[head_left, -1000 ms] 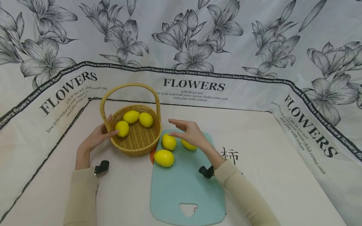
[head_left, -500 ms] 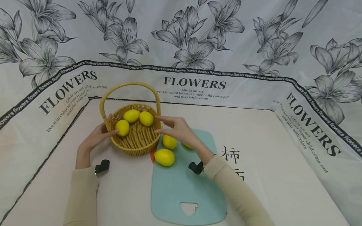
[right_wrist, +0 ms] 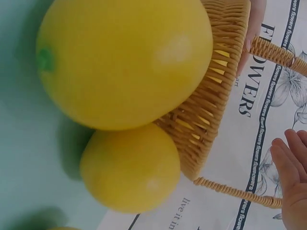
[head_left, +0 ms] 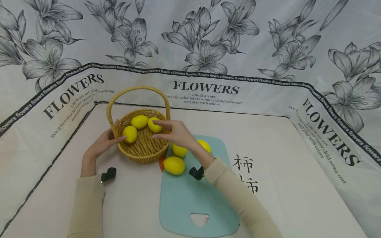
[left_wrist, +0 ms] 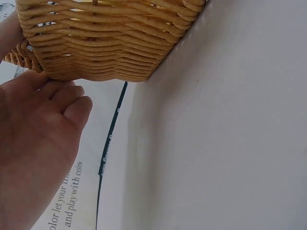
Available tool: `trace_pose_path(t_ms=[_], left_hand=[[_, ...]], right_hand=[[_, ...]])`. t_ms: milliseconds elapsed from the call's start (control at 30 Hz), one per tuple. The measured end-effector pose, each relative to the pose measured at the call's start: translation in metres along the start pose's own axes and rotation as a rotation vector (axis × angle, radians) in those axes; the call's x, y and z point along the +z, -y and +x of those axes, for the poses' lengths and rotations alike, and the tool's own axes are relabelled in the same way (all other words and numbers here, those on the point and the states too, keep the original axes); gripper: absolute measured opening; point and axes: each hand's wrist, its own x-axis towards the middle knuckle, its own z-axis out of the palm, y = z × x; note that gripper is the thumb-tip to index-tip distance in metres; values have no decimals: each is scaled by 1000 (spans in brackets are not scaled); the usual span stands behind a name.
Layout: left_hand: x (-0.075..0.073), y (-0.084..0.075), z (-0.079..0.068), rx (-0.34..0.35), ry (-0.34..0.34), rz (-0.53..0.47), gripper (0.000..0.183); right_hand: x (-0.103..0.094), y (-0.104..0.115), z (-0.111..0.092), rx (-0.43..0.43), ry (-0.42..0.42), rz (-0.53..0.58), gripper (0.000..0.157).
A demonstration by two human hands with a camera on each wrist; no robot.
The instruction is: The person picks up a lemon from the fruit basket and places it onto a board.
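Note:
My left hand (head_left: 101, 143) grips the left side of a wicker basket (head_left: 144, 159), thumb over the rim beside the handle's foot. In the left wrist view its fingers (left_wrist: 76, 103) curl against the basket's underside. Inside the basket lie three lemons: one by my left thumb (head_left: 130, 135), one at the back (head_left: 139, 121) and one at the right (head_left: 150, 126). My right hand (head_left: 178, 134) reaches over the basket's right rim, thumb and straight fingers apart, holding nothing; its fingers overlap the right lemon in the head view. In the right wrist view this hand (right_wrist: 292, 187) appears near the basket handle (right_wrist: 235, 192).
A light blue cutting board (head_left: 196, 198) lies right of the basket. On its far end are three lemons: one at the front (head_left: 174, 165), one under my right hand (head_left: 179, 151) and one behind the wrist (head_left: 204, 145). A flower-printed cloth (head_left: 205, 56) forms the backdrop.
My right hand has moved left from above the board's lemons to over the basket, fingers apart. My left hand stays at the basket, and the lemons lie where they were.

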Motion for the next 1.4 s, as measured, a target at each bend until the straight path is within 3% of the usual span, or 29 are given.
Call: trace_pose_path(t_ms=[600,800,1400], left_hand=[[3,-2,4,46,22,-58,85],[3,-2,4,39,15,-53,84],[0,1,1,25,7,-27,84]], right_hand=[[35,23,41,0,49,-134,56],[46,26,53,25,48,-125,53],[83,14,85,143,-60,-150,50]])
